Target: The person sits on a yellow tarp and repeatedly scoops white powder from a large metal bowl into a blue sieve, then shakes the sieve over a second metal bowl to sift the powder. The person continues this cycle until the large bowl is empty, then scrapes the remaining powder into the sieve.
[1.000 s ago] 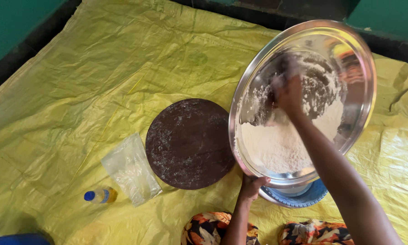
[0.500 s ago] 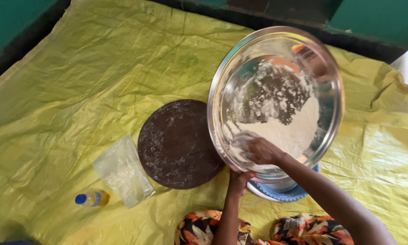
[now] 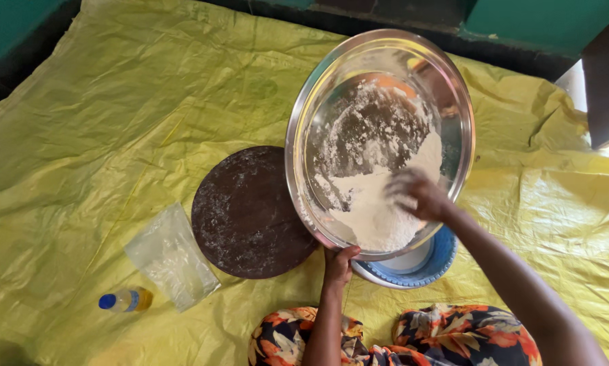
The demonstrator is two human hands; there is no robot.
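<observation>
Over a yellow plastic sheet (image 3: 101, 122) spread on the floor, a large steel bowl (image 3: 379, 61) is tilted toward the person, its lower rim above a blue-rimmed bowl (image 3: 434, 261). The left hand (image 3: 339, 263) grips that lower rim, thumb over the edge and the fingers hidden behind it. The right hand (image 3: 418, 195) is inside the bowl, blurred, fingers loosely curled and touching the white flour (image 3: 372, 210) heaped at the bottom. Just left of the bowl lies a round dark board (image 3: 243, 210). Beside it are a clear plastic bag (image 3: 169, 257) and a small blue-capped bottle (image 3: 125, 299).
</observation>
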